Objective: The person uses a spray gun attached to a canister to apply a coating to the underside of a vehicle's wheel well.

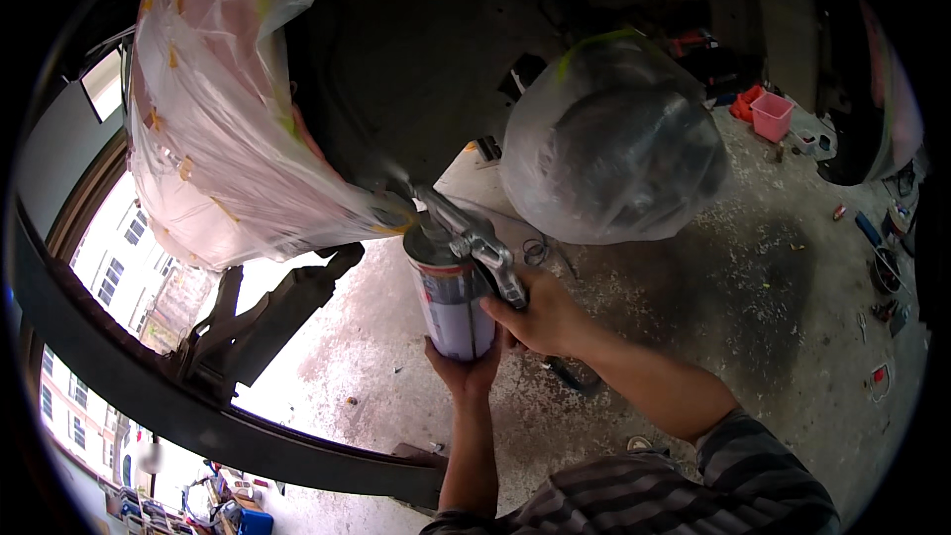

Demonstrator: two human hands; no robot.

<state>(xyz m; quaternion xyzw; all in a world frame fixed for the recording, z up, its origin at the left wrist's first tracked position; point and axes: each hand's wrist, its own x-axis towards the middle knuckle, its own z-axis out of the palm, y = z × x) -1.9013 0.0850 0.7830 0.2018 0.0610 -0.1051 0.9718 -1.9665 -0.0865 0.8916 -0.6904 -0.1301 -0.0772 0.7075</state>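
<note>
A metal spray gun (475, 238) is gripped by its handle in my right hand (545, 309), the fingers wrapped round it. Under the gun's head sits a cylindrical can (451, 302) with a pale lower part, slightly tilted. My left hand (466, 367) cups the can from below, fingers closed round its base. The nozzle points up and away toward a dark wheel arch (376, 89), and a faint mist shows at its tip. Close to the nozzle hangs the edge of clear plastic sheeting (238, 159), taped over a vehicle body.
Right of the gun is a round wheel part wrapped in plastic (614, 144). A dark lift arm (263, 322) and a curved beam (287, 446) stand at the left. A hose (535, 250) lies on the stained floor. A pink bin (773, 116) and scattered tools lie at right.
</note>
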